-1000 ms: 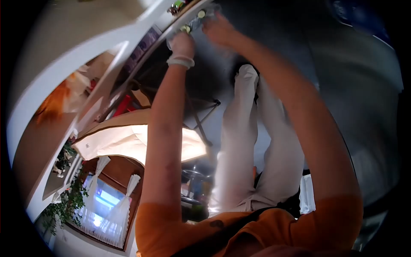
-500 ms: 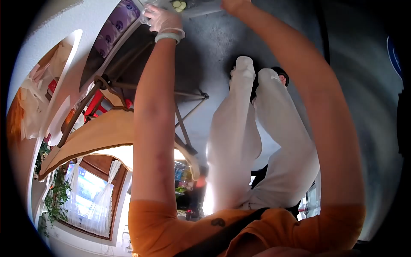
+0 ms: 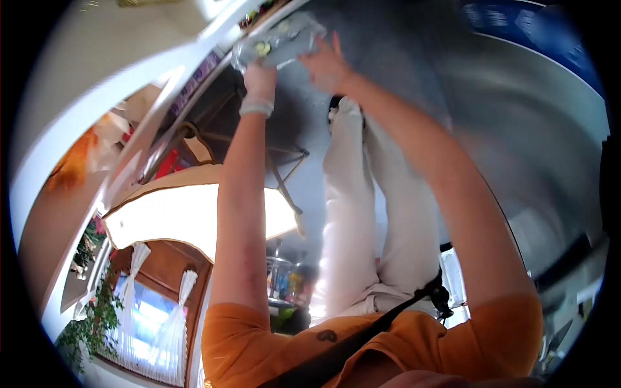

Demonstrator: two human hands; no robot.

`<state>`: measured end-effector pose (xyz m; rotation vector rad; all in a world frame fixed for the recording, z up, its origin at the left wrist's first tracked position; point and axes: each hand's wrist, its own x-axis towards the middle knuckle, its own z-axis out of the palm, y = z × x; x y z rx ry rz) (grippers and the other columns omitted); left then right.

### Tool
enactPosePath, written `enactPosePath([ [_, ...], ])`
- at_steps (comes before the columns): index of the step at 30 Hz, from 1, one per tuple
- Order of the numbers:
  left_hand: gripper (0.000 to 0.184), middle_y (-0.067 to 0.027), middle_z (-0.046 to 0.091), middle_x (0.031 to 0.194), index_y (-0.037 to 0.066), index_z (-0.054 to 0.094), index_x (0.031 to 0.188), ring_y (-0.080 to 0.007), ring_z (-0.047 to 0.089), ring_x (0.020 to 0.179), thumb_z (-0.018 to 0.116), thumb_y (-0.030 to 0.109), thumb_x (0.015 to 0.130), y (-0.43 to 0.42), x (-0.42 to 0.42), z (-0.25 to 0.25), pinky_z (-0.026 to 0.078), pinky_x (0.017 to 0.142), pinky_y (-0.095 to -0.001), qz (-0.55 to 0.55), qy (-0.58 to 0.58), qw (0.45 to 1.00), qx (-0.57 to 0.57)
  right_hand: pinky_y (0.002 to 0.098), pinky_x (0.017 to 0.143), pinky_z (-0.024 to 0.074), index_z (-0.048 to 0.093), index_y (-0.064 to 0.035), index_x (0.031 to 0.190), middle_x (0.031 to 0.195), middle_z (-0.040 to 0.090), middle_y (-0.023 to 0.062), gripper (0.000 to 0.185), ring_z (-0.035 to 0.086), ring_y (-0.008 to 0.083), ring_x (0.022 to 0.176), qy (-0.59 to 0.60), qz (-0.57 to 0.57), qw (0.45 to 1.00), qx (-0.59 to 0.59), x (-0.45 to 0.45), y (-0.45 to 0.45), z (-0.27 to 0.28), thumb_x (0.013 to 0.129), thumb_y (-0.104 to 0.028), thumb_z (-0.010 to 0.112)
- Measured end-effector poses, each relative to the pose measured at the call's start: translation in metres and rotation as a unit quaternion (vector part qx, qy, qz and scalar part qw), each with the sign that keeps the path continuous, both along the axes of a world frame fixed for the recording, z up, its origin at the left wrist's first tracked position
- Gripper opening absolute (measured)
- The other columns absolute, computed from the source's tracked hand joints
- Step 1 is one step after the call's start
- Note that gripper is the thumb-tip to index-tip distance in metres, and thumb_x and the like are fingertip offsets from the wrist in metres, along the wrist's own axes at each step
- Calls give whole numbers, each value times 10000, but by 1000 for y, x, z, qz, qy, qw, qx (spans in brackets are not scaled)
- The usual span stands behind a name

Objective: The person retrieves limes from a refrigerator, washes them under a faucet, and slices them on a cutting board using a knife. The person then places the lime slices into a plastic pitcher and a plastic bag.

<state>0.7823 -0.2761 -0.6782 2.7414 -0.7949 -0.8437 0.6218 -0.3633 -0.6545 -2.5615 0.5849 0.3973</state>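
Note:
A see-through plastic package (image 3: 288,44) with pale green slices (image 3: 262,48), perhaps cucumber, is at the top of the head view. I cannot tell whether it is a bag or a tray. My left hand (image 3: 260,83), in a thin clear glove, is closed on its near left end, with the fingertips partly hidden. Beside the package's right end is my right hand (image 3: 326,68), bare, its fingers stretched and spread. Those fingertips are at or close to the plastic edge; contact is unclear.
A tan fabric folding chair (image 3: 162,207) with a metal frame stands at the left. Purple patterned packs (image 3: 197,81) line a white ledge behind it. A curtained window (image 3: 145,317) and a trailing plant (image 3: 97,317) are at lower left. Grey floor (image 3: 394,52) lies beyond my legs.
The view has shifted, so both hands and the package appear lower. My right hand, formerly cut off by the top edge, now shows with fingers spread. My left hand stays at the package.

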Motion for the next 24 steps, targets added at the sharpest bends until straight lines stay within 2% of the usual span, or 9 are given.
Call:
enactPosePath([
  [2, 326, -220, 631, 942, 39, 624, 1040, -369, 591, 941, 552, 181, 756, 12, -19, 33, 467, 823, -408, -64, 10, 997, -40, 656, 1018, 142, 437, -114, 1289, 1260, 481, 132, 602, 284, 332, 1288, -10, -90, 990, 110, -28, 27, 47, 728, -227, 623],
  [4, 263, -204, 635, 925, 36, 637, 986, -360, 601, 911, 558, 151, 763, 19, -42, 84, 483, 798, -386, -154, 50, 985, -65, 591, 1041, 190, 429, -88, 1280, 1121, 529, 163, 591, 418, 305, 1169, -51, -193, 966, 166, -63, 55, 110, 722, -178, 605],
  [5, 251, -183, 641, 926, 41, 638, 985, -350, 606, 904, 576, 128, 757, 29, -56, 100, 485, 798, -378, -109, 86, 981, -136, 558, 1017, 249, 433, -65, 1266, 1043, 552, 168, 579, 483, 324, 1074, -87, -214, 959, 163, -81, 68, 142, 717, -146, 596],
  [7, 262, -188, 643, 941, -12, 625, 981, -321, 616, 917, 584, 120, 759, 27, -89, 176, 480, 811, -363, -176, 90, 967, -159, 502, 949, 338, 446, -43, 1242, 993, 568, 182, 558, 524, 345, 992, -128, -285, 923, 222, -114, 83, 212, 712, -116, 604],
  [11, 321, -130, 654, 930, 9, 606, 1073, -222, 627, 864, 577, 145, 784, 41, -137, 274, 471, 789, -293, -115, 199, 955, -190, 411, 844, 427, 474, -13, 1190, 981, 581, 198, 486, 543, 366, 924, -264, -361, 881, 156, -178, 111, 345, 725, -68, 604],
  [13, 324, -134, 651, 931, 7, 603, 1080, -205, 624, 862, 576, 141, 786, 35, -156, 324, 467, 786, -280, -141, 200, 951, -189, 401, 842, 435, 480, -16, 1187, 1005, 583, 194, 466, 549, 356, 942, -206, -405, 859, 236, -210, 116, 409, 739, -58, 600],
  [15, 328, -138, 648, 931, 4, 599, 1088, -188, 621, 860, 575, 136, 788, 34, -169, 388, 464, 784, -268, -165, 204, 948, -181, 384, 837, 446, 487, -16, 1179, 1021, 585, 187, 454, 565, 333, 952, -234, -454, 841, 178, -244, 129, 470, 739, -31, 595],
  [17, 323, -133, 646, 922, -1, 593, 1093, -185, 619, 863, 565, 124, 797, 20, -180, 431, 465, 783, -269, -193, 252, 927, -201, 367, 821, 460, 494, -11, 1170, 1007, 596, 175, 447, 583, 306, 935, -249, -485, 832, 103, -276, 143, 499, 735, -11, 596],
  [24, 309, -172, 600, 1089, -26, 576, 1089, -289, 563, 1036, 534, 78, 800, -29, -222, 503, 426, 901, -330, -381, 217, 868, -235, 357, 775, 477, 500, -17, 1159, 961, 613, 167, 433, 600, 296, 867, -309, -706, 636, -36, -365, 186, 543, 736, -1, 592],
])
